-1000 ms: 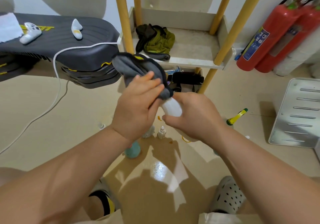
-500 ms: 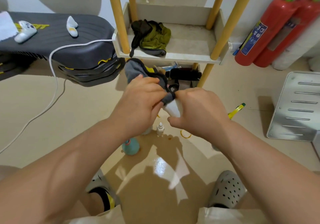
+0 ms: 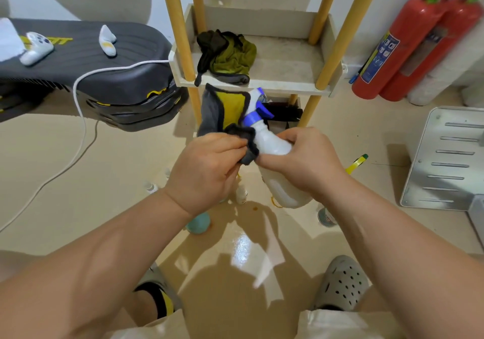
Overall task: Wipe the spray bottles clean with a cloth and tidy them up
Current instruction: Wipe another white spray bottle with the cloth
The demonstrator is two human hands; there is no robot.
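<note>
Head view: with your left hand (image 3: 207,165) pinching the grey cloth (image 3: 217,110) and right hand (image 3: 301,160) wrapped round the spray bottle (image 3: 269,142), turn the bottle against the cloth, gripping firmly.

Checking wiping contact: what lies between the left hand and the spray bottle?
Head view: the grey cloth, gripped by the left hand, lies against the spray bottle.

Tilted white spray bottle (image 3: 271,142), grey cloth (image 3: 209,114) touching it.
</note>
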